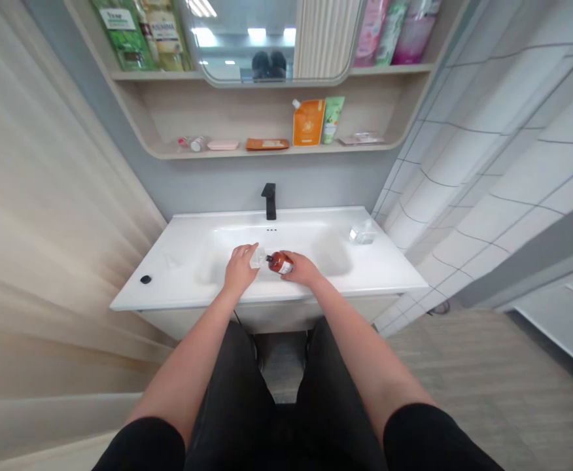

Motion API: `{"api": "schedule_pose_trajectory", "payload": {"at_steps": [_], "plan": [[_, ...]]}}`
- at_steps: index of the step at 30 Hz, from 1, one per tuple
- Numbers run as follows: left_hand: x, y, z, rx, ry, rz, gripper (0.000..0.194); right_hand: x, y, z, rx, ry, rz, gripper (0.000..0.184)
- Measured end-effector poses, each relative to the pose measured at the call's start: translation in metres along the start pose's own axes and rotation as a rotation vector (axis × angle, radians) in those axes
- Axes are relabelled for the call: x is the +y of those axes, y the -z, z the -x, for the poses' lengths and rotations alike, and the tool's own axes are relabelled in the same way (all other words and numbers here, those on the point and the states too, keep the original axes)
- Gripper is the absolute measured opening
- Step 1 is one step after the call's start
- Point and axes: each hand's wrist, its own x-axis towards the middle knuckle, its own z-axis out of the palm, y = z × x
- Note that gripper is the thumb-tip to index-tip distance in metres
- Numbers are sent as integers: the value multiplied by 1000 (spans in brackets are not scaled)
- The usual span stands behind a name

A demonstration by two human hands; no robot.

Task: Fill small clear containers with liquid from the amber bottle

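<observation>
My right hand (301, 268) is closed around a reddish-brown bottle (279, 263) with a pale label. The bottle lies tilted on its side, its dark neck pointing left. Facing that neck is a small clear container (257, 258), gripped between the fingers and thumb of my left hand (240, 269). Neck and container meet or nearly meet; I cannot tell whether they touch. Both are held above the front part of the white sink (334, 252). A small black cap-like piece (146, 279) rests on the counter to the left.
Behind the basin stands a black faucet (269, 201). Clear plastic items (362, 233) sit on the counter's right side. Above, a wall shelf (169, 149) holds an orange pouch (309, 123), a green tube (333, 120) and small packets. A curtain (46, 229) hangs at left.
</observation>
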Motion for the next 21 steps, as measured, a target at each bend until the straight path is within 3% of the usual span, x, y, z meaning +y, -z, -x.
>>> {"api": "schedule_pose_trajectory", "payload": {"at_steps": [21], "plan": [[4,2,2,15,-44,-77,81,-3,1,0,-7,-9,17,86]]}}
